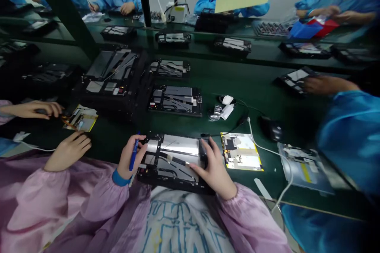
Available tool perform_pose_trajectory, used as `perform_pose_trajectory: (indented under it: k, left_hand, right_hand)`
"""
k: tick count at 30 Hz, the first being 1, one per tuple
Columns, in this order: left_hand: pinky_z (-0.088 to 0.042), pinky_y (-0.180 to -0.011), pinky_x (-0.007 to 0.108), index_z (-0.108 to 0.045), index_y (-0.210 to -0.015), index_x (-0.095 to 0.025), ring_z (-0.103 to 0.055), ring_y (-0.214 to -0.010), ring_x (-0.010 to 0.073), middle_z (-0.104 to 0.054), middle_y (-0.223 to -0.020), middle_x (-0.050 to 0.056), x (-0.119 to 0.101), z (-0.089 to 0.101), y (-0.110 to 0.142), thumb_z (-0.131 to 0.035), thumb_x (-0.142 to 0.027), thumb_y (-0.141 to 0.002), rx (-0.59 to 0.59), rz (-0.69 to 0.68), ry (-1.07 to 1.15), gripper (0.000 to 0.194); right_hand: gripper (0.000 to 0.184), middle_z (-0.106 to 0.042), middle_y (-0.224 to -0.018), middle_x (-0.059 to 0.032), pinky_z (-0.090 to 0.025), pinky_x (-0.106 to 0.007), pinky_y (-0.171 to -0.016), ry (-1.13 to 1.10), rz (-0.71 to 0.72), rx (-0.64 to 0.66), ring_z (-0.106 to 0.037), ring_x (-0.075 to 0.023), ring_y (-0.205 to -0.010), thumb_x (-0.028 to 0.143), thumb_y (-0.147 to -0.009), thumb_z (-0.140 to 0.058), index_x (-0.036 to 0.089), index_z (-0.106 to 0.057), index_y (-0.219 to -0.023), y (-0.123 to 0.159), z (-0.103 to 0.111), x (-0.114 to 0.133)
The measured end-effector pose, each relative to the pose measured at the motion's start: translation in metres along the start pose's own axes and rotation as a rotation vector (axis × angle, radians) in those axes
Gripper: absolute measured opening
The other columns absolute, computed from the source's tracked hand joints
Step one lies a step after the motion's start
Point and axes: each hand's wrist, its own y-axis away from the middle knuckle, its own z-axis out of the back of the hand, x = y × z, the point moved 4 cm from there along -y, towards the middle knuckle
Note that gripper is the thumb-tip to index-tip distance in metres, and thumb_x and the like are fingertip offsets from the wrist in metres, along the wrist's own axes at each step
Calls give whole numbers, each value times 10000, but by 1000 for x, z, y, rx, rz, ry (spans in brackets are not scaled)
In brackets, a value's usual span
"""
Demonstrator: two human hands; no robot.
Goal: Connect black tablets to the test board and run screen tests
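An opened tablet [175, 162] with a silver inner plate and black frame lies at the near table edge in front of me. My left hand [130, 156] rests on its left edge, fingers closed around a blue pen [134, 153]. On the tablet's right side lies my right hand [212, 166], its fingers spread and pressing down on the frame. A yellow-edged circuit sheet [241, 151] lies just right of the tablet.
More opened tablets [175, 101] and a black stacked tray [111, 81] lie on the green mat [255, 87]. A black mouse [271, 128] with white cable sits to the right. A neighbour's hands [68, 151] work at left, a blue-sleeved arm [350, 134] at right. More people sit across the table.
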Motion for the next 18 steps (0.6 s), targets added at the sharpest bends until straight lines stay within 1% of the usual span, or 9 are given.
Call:
perform_pose_trajectory:
  k: [1,3,6,9,11,15,16,18]
  left_hand:
    - [-487,-737,329,-517,-1001,-225,-592,-808,178,-619,-1007,49,0,0,1,-580,-327,-811,7,15,-2,224]
    - [-485,-761,330,-509,-1007,-214,-592,-823,183,-605,-945,41,-1,0,2,-576,-341,-811,16,37,10,242]
    - [-478,-761,320,-502,-967,-201,-584,-801,173,-584,-912,36,-3,2,0,-576,-346,-798,13,59,49,234]
    - [-468,-750,303,-498,-924,-202,-570,-789,163,-573,-913,30,-5,4,-5,-601,-356,-767,-8,81,82,243]
    - [-458,-743,291,-496,-902,-206,-558,-784,159,-559,-907,19,-6,3,-8,-616,-377,-751,-8,90,102,258]
    - [-424,-650,262,-488,-863,-217,-505,-682,144,-492,-789,-20,-10,0,-11,-611,-410,-748,33,87,83,255]
    - [-415,-638,259,-486,-852,-219,-489,-665,143,-474,-764,-26,-11,0,-11,-603,-402,-752,37,77,62,239]
    - [-402,-629,258,-476,-829,-220,-470,-654,144,-450,-739,-30,-11,-1,-12,-582,-375,-761,36,61,30,200]
  right_hand:
    - [757,-238,-1503,-162,-319,-576,-1080,26,12,19,-261,-365,-1385,511,-761,-643,231,-367,-1408,1,-2,2]
    - [700,-203,-1524,-140,-320,-588,-1073,51,23,40,-228,-378,-1394,483,-756,-660,251,-420,-1371,0,-5,5]
    - [535,-191,-1535,-115,-325,-590,-1065,50,23,53,-211,-371,-1402,443,-800,-624,267,-504,-1291,-2,-7,4]
    - [429,-190,-1539,-115,-320,-581,-1067,39,22,52,-178,-362,-1418,431,-849,-565,261,-546,-1243,-3,-6,3]
    - [432,-193,-1542,-121,-302,-595,-1069,42,26,57,-155,-366,-1427,438,-854,-551,255,-544,-1246,-3,-5,4]
    - [592,-212,-1543,-134,-233,-674,-1053,73,33,64,-148,-419,-1418,547,-747,-647,257,-541,-1253,-2,-5,6]
    - [588,-224,-1541,-133,-219,-686,-1050,78,30,63,-147,-422,-1418,554,-745,-648,260,-550,-1244,-2,-5,7]
    - [487,-260,-1533,-121,-198,-702,-1045,79,27,50,-144,-412,-1422,514,-793,-615,271,-579,-1213,-2,-5,8]
